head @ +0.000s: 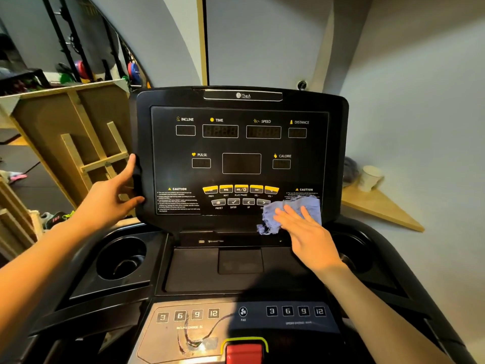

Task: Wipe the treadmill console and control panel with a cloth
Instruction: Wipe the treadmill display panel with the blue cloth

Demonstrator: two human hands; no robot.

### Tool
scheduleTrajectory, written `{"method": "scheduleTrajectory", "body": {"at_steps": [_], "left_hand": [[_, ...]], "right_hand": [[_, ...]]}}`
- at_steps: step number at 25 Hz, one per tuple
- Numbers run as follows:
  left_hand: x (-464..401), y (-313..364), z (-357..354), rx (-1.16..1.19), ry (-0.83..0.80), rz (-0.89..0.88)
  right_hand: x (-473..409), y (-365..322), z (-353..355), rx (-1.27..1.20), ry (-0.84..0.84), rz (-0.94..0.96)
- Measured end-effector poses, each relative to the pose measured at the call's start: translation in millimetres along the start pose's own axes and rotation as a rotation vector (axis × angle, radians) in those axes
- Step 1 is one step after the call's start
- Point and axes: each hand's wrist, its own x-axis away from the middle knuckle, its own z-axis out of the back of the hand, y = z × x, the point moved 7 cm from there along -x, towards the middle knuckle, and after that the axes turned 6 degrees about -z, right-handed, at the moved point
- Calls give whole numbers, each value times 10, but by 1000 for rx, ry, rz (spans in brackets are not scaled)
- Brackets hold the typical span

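The black treadmill console (240,143) stands upright in front of me, with dark display windows and a row of yellow buttons (240,189). My right hand (307,232) lies flat, fingers spread, pressing a blue cloth (291,211) against the console's lower right corner, over the right caution label. My left hand (112,198) grips the console's left edge, thumb on the front face. Below is the lower control panel (236,316) with numbered keys, a fan button and a red stop key (244,352).
Cup holders sit on both sides of the tray: left (120,258), right (354,253). A wooden frame (78,143) leans at the left. A paper cup (370,177) rests on a wooden corner shelf (380,208) at the right wall.
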Motion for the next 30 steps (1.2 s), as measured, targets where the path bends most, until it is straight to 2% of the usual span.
{"method": "scheduleTrajectory", "body": {"at_steps": [9, 15, 19, 23, 30], "left_hand": [[6, -6, -1, 5, 25, -63], [-17, -51, -2, 62, 33, -67], [-16, -52, -18, 90, 18, -43], [-29, -81, -10, 121, -11, -44], [-33, -69, 9, 109, -9, -53]], "right_hand": [[-274, 507, 400, -100, 254, -181], [-884, 735, 638, -159, 533, -364], [-1442, 787, 728, -256, 653, -467], [-1894, 500, 679, -320, 634, -566], [-2531, -538, 371, -323, 554, -514]]}}
